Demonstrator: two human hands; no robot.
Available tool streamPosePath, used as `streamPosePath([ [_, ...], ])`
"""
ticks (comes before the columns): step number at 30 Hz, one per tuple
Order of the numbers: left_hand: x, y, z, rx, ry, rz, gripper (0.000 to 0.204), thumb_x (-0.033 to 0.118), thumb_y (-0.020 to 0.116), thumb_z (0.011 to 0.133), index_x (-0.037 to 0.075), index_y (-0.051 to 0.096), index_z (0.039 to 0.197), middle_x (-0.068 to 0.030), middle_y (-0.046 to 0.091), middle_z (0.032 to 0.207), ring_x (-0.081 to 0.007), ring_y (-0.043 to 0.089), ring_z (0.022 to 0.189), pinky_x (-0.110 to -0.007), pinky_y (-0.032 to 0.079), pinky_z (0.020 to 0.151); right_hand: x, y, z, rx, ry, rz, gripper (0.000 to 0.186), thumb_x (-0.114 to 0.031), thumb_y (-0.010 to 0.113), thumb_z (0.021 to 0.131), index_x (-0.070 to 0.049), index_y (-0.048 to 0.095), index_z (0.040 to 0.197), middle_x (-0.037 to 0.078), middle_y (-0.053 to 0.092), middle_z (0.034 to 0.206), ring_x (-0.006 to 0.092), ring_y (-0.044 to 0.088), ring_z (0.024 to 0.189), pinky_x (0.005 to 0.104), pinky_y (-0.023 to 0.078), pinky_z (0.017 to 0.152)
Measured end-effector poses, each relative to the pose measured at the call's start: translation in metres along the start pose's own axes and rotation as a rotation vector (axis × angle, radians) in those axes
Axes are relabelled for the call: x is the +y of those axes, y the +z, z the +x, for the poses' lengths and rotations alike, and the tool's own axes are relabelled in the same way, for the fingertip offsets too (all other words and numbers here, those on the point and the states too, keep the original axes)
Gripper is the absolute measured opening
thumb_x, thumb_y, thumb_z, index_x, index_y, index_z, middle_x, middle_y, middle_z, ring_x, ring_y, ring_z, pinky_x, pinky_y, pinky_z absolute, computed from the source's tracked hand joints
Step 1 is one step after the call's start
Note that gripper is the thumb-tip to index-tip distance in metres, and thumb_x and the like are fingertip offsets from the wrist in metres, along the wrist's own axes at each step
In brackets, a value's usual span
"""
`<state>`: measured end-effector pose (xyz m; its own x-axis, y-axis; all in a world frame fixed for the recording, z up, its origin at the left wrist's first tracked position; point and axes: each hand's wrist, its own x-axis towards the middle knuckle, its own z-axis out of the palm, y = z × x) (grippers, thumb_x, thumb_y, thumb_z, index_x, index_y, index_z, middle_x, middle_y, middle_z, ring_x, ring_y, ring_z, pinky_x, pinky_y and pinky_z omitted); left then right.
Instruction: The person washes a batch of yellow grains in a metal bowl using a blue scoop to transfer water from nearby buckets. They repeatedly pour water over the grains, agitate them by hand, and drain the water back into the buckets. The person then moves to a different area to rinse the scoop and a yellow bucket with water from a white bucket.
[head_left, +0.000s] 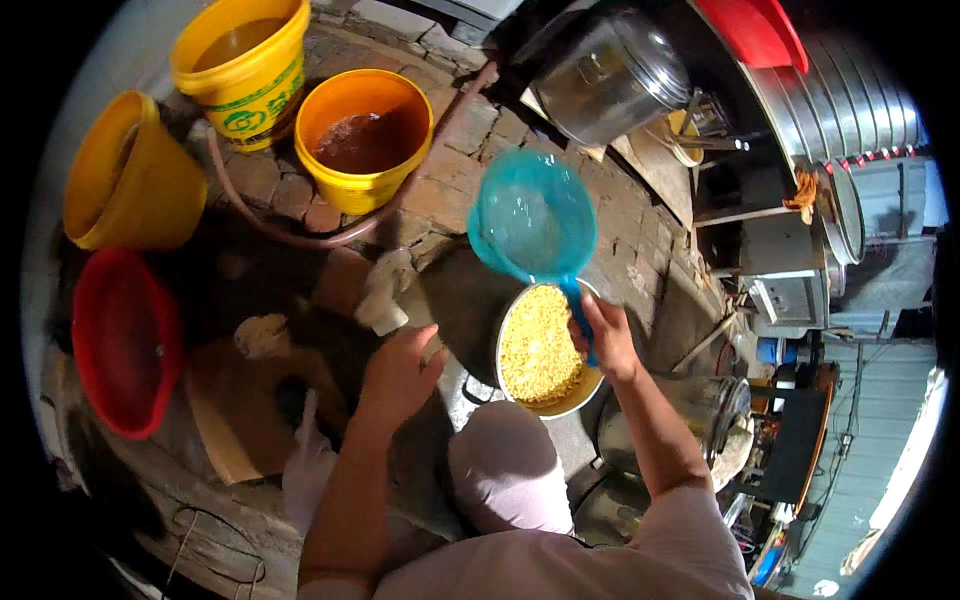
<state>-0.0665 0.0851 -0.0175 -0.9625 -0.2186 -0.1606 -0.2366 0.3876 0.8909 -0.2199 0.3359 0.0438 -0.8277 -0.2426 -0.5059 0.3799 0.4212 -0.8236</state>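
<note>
My right hand (607,335) is closed round the handle of a teal plastic water dipper (533,215). The dipper's round bowl points away from me, past the far rim of a pot. Beneath my hand stands a pale-rimmed pot (587,393) holding small yellow grains (540,350), which look like soybeans. My left hand (400,375) hovers left of the pot with its fingers partly bent and apart, and nothing shows in it. Just beyond its fingertips is a white pipe end (388,318) with pale cloth or plastic around it.
A yellow bucket of water (364,190) stands far left, beside another filled yellow bucket (245,95) and a tilted yellow bucket (140,190). A pinkish hose (345,238) curves round them. Nearer left is a red basin (125,345). Metal pots (612,75) line the right.
</note>
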Motion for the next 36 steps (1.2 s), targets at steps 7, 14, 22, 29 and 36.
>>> streamPosePath([
  [7, -0.005, 0.021, 0.016, 0.003, 0.061, -0.021, 0.035, 0.017, 0.062, 0.08, -0.002, 0.057, 0.109, -0.0159, 0.061, 0.101, -0.0289, 0.061, 0.089, -0.035, 0.049, 0.076, 0.098, -0.077, -0.083, 0.242, 0.22, -0.2, 0.024, -0.022, 0.05, 0.092, -0.003, 0.054, 0.077, 0.002, 0.051, 0.057, 0.0082, 0.046, 0.044, 0.0237, 0.034, 0.039],
  [14, -0.009, 0.039, 0.023, -0.022, 0.131, 0.029, 0.033, 0.014, 0.064, 0.08, 0.0, 0.057, 0.108, -0.0162, 0.061, 0.098, -0.0277, 0.062, 0.085, -0.033, 0.05, 0.071, 0.18, -0.128, -0.122, 0.507, 0.248, -0.883, 0.029, -0.029, 0.057, 0.083, -0.001, 0.057, 0.078, 0.015, 0.061, 0.067, 0.0289, 0.061, 0.062, 0.0402, 0.046, 0.057],
  [22, -0.012, 0.042, 0.025, -0.039, 0.103, 0.002, 0.031, 0.019, 0.062, 0.079, 0.0, 0.059, 0.104, -0.0171, 0.061, 0.098, -0.0346, 0.058, 0.092, -0.04, 0.047, 0.079, 0.16, -0.123, -0.148, 0.663, 0.351, -1.175, 0.027, -0.032, 0.057, 0.084, -0.005, 0.054, 0.086, 0.017, 0.062, 0.076, 0.0374, 0.06, 0.074, 0.0463, 0.045, 0.063],
  [29, -0.009, 0.04, 0.024, -0.037, 0.124, 0.042, 0.031, 0.015, 0.063, 0.079, 0.0, 0.057, 0.106, -0.0159, 0.061, 0.095, -0.0307, 0.061, 0.086, -0.036, 0.049, 0.073, 0.179, -0.12, -0.159, 0.718, 0.21, -1.16, 0.023, -0.025, 0.06, 0.081, -0.006, 0.047, 0.087, 0.016, 0.058, 0.078, 0.0379, 0.058, 0.074, 0.0478, 0.044, 0.061],
  [36, -0.007, 0.037, 0.022, -0.043, 0.123, 0.033, 0.033, 0.015, 0.063, 0.079, 0.0, 0.057, 0.108, -0.0157, 0.061, 0.096, -0.028, 0.062, 0.084, -0.034, 0.05, 0.071, 0.2, -0.115, -0.162, 0.823, 0.148, -1.016, 0.021, -0.012, 0.061, 0.077, -0.005, 0.048, 0.091, 0.016, 0.056, 0.09, 0.0369, 0.055, 0.084, 0.045, 0.043, 0.068],
])
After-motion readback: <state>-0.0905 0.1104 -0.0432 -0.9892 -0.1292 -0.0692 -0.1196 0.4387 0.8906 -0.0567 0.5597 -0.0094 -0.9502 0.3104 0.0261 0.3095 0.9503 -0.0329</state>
